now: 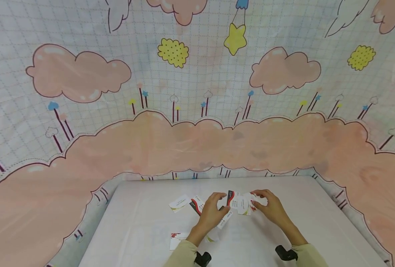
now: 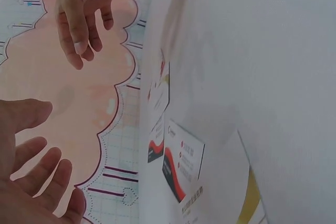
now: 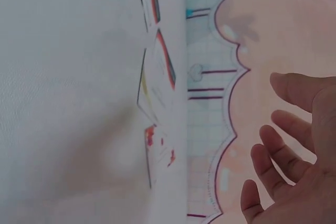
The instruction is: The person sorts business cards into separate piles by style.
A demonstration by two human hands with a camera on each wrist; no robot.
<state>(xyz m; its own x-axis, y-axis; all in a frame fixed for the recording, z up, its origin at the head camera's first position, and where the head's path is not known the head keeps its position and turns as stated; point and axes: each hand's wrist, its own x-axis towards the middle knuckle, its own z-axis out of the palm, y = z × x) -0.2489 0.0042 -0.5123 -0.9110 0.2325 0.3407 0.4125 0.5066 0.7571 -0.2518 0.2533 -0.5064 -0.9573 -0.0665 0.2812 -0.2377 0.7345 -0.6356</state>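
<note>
Several printed paper cards, like business cards, lie on the white tabletop. My left hand (image 1: pixel 211 213) is held above them with fingers apart and relaxed. Nothing is between its thumb and fingers in the left wrist view, where the hand (image 2: pixel 39 169) shows at the lower left. Between the two hands lie a card with a black and red band (image 1: pixel 231 198) and a white card (image 1: pixel 242 205). A card with red flowers (image 1: pixel 252 196) is beside my right hand (image 1: pixel 273 208). That hand (image 3: pixel 291 153) is also spread loosely and holds nothing in the right wrist view.
Left of the hands lie a white card with a green edge (image 1: pixel 180 202) and a red-and-black card (image 1: pixel 197 204). A card with a red corner pattern (image 1: pixel 177 241) lies nearer. Behind the tabletop (image 1: pixel 134 207) hangs a cloud-patterned cloth (image 1: pixel 184 144).
</note>
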